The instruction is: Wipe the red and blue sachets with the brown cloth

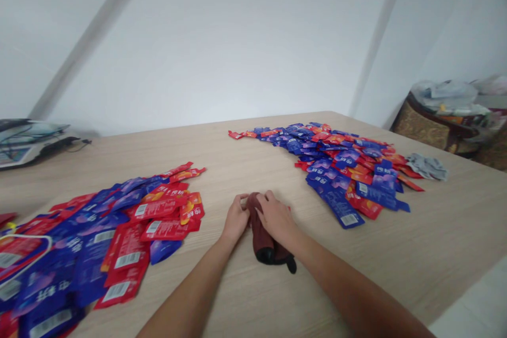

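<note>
On the table in front of me lies a maroon, soft-looking cloth bundle [262,237] with a black rounded end toward me and a small black tab beside it. I cannot make out its exact kind. My left hand [237,216] is closed against its left side near the far end. Over its top and right side, my right hand [275,216] presses with curled fingers. The fingers partly hide the bundle's far end. A tiny bit of red shows just beyond my right hand.
A pile of red and blue sachets [158,211] spreads over the left of the table [222,169]. Another sachet pile [340,163] lies at the right, beside grey gloves [426,166]. A device with a cable [31,140] sits far left. Right of the table stands a chair [420,124] with plastic bags.
</note>
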Available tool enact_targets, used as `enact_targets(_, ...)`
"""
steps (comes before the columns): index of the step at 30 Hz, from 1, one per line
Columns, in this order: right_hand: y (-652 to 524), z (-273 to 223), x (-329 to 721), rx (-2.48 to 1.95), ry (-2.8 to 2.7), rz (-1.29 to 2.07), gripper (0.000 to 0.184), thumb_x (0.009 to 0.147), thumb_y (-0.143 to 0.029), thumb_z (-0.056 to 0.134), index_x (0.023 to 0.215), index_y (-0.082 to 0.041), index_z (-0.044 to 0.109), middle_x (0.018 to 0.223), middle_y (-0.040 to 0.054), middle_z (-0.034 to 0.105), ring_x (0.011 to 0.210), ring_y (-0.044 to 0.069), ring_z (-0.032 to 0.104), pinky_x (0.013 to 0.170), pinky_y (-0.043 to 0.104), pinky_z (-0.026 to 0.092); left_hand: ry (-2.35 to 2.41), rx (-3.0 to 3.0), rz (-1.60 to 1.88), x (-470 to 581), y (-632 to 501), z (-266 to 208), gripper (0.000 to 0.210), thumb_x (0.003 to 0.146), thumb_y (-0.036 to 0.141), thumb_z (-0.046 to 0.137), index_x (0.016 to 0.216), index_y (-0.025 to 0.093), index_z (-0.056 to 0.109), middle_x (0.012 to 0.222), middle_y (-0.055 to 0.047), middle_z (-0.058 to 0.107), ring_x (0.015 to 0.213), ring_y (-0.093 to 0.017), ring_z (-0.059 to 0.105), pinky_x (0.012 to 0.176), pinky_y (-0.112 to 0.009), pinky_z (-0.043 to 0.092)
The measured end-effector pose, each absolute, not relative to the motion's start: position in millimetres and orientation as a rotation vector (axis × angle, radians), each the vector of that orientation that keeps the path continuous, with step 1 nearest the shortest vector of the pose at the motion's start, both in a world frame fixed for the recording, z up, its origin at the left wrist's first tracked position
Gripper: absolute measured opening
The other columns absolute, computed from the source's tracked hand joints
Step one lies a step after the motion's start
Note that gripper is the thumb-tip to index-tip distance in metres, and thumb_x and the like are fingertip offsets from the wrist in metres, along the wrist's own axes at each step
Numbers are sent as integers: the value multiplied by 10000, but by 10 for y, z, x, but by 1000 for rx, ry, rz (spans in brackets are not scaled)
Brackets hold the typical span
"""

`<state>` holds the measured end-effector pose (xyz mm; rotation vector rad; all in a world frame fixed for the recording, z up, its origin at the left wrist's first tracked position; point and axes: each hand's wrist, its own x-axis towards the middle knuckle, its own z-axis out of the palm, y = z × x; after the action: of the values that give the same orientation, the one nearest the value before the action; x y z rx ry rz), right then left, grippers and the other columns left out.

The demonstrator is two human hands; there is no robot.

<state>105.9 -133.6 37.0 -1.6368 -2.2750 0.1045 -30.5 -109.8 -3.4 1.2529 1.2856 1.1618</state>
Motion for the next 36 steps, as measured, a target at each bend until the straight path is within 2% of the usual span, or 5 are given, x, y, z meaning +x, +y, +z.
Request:
enact_targets(10,-1123,392,1616,-2055,-2162,81,245,930,-286,354,1149,-229,446,1071,92,486,821,201,608,649,293,430,1263,1127,1147,-239,-1112,-18,534,718,270,578,1171,124,337,486,37,595,336,-127,531,334,-174,353)
enact_targets(17,-1342,404,1122,-1688,-2323,17,250,925,-293,380,1168,-248,414,1104,79,475,871,186,592,653,270,438,1299,1222,1040,-274,-1085,-37,191,712,192,509,892,129,505,497,8,604,340,-129,530,311,-193,362)
enact_targets(23,-1130,332,1403,-1984,-2250,114,259,916,-225,356,1166,-220,424,1083,103,493,810,194,618,629,281,430,1212,1029,1098,-257,-1098,-1,144,703,178,542,838,133,523,471,0,596,342,-123,530,331,-184,380)
enact_targets(29,-998,339,1740,-2140,-2051,73,252,940,-267,326,1148,-185,441,1095,124,509,884,202,605,668,281,415,1183,669,1492,-457,-996,54,76,679,93,558,746,119,534,501,-33,595,376,-131,543,367,-211,421)
enact_targets(36,-995,279,1722,-2085,-1983,31,256,936,-311,352,1133,-188,459,1085,99,530,909,185,592,689,266,406,1148,440,2024,-896,-880,194,97,823,125,394,779,182,459,708,-21,623,712,-112,641,681,-235,522)
